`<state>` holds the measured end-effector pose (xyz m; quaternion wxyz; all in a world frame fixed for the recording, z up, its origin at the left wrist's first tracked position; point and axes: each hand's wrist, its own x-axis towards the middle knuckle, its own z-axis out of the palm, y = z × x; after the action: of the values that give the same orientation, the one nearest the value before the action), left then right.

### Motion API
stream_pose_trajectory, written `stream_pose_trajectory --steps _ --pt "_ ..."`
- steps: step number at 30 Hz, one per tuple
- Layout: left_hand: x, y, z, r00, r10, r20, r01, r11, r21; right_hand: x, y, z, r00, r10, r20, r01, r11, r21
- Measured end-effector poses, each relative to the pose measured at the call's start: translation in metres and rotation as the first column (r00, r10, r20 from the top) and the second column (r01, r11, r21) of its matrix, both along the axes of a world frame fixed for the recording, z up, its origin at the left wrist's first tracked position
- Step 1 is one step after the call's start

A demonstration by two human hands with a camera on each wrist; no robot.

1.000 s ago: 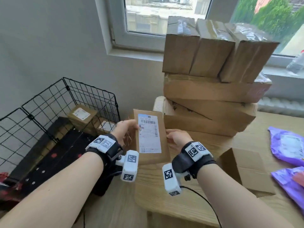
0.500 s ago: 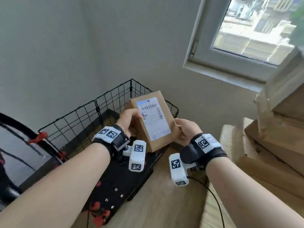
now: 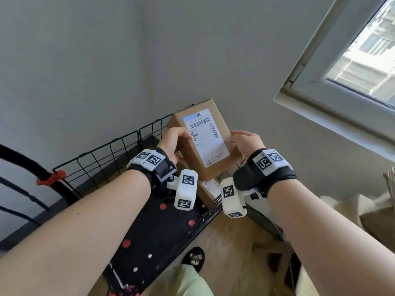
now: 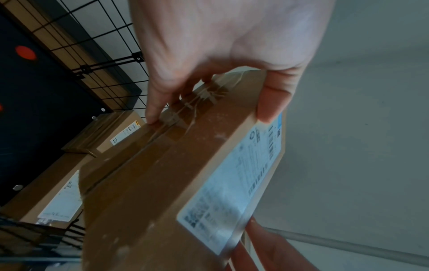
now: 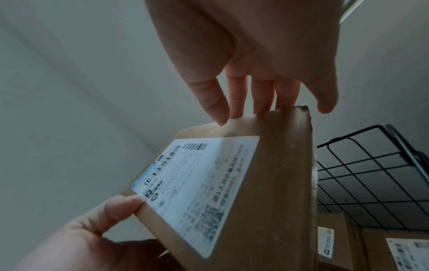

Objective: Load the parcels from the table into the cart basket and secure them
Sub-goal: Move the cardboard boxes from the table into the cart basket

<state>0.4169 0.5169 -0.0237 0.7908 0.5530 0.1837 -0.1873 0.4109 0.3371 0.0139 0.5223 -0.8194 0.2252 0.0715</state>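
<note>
A brown cardboard parcel (image 3: 204, 142) with a white shipping label is held upright between both hands, above the black wire cart basket (image 3: 119, 150). My left hand (image 3: 177, 139) grips its left edge, thumb on the label face and fingers on the taped side (image 4: 162, 161). My right hand (image 3: 241, 142) pinches the right edge (image 5: 285, 165), thumb on the front and fingers behind. Below the held parcel, two labelled parcels (image 4: 58, 192) (image 4: 111, 132) lie on the basket floor.
The cart's black base (image 3: 154, 231) with red dots runs toward me, and its handle carries a red clip (image 3: 51, 178). A stack of cardboard boxes (image 3: 380, 212) stands at the right edge. A window (image 3: 352, 77) is upper right. My slippered foot (image 3: 193, 256) stands on the wood floor.
Both hands have carried the parcel left, off the table and over the basket. My view turned left, so the box stack slid to the right edge.
</note>
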Motion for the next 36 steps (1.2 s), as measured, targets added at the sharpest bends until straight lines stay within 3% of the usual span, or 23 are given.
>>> stream_pose_trajectory --steps 5,9,16,27,36 --pt "0.049 -0.017 -0.03 0.998 0.006 -0.069 -0.007 1.0 -0.02 0.065 -0.01 -0.032 0.996 0.031 -0.08 -0.036 0.998 -0.06" --pt "0.094 -0.047 -0.079 0.977 0.003 -0.212 -0.002 1.0 0.006 0.115 -0.03 -0.077 0.976 0.038 -0.215 -0.054 0.996 -0.07" --pt "0.143 -0.089 -0.173 0.872 -0.036 -0.488 0.006 0.998 -0.062 0.178 -0.055 -0.183 0.921 0.012 -0.39 -0.068 0.989 -0.13" --pt "0.159 -0.112 -0.283 0.69 -0.032 -0.723 0.02 0.999 -0.025 0.206 -0.071 -0.306 0.709 0.087 -0.7 -0.25 0.959 -0.134" --pt "0.175 -0.126 -0.327 0.609 -0.085 -0.788 0.027 0.996 -0.086 0.235 -0.067 -0.347 0.644 0.237 -0.727 -0.497 0.852 -0.162"
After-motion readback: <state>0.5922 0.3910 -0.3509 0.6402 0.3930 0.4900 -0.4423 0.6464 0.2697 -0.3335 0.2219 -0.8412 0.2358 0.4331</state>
